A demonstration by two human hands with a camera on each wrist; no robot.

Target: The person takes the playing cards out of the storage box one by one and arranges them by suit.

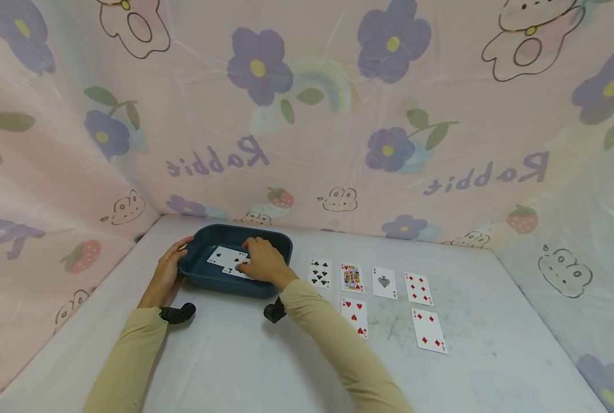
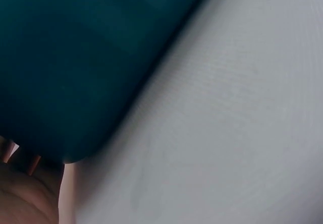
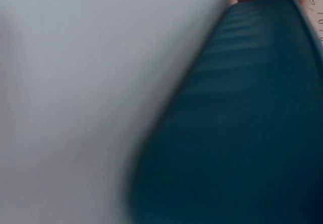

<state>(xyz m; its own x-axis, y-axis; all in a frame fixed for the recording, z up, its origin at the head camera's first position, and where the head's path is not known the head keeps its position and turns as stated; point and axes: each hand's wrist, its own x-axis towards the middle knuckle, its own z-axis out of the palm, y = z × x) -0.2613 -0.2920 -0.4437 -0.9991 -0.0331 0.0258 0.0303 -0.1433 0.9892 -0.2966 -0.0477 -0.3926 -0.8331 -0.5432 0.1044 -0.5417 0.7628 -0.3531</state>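
Note:
A dark blue plastic tray (image 1: 211,281) stands on the table's left side, with playing cards (image 1: 220,256) lying face up and overlapping inside; black pips show on them. My left hand (image 1: 167,275) grips the tray's left end, fingers along its outer wall and tips at the rim. In the left wrist view, part of that hand (image 2: 28,196) shows below the tray's corner. My right hand (image 1: 267,263) reaches over the near right rim into the tray, thumb and fingers bent around a card there. It covers part of the cards. The right wrist view shows mainly the tray's outer wall (image 3: 242,118).
To the tray's right, face-up cards lie in a row: seven of clubs (image 1: 319,274), a king of hearts (image 1: 352,278), ace of spades (image 1: 384,282) and six of diamonds (image 1: 418,288). Nearer are a five of hearts (image 1: 355,318) and four of diamonds (image 1: 429,330). Patterned sheeting (image 1: 307,143) surrounds the table.

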